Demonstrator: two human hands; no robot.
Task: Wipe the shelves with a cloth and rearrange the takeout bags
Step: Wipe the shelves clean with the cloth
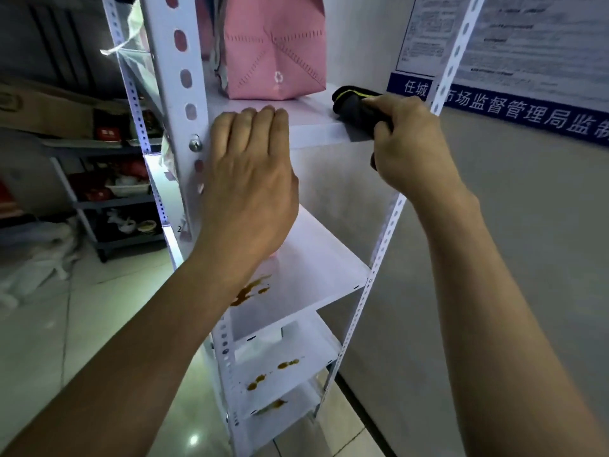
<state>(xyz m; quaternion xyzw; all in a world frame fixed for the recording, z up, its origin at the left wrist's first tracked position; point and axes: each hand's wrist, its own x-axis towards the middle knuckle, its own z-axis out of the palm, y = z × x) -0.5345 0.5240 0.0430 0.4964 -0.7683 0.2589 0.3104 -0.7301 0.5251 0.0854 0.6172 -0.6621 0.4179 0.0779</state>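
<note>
A white metal rack with several shelves stands before me. On its upper shelf (316, 131) sits a pink takeout bag (273, 51), upright, toward the back left. My right hand (408, 143) grips a black cloth (354, 105) with a yellow stripe, pressed on the right part of that shelf beside the bag. My left hand (250, 179) hooks its fingers over the front edge of the same shelf, left of the cloth. The shelf below (323, 262) carries a brown stain (250, 290). Two lower shelves show more brown spots (260, 379).
A grey wall with a blue-bordered notice board (514, 61) is right of the rack. To the left stand a dark storage rack (112, 192) with dishes, cardboard boxes (43, 110) and white bags on the tiled floor (39, 324). A clear plastic bag (131, 34) hangs behind the rack's left post.
</note>
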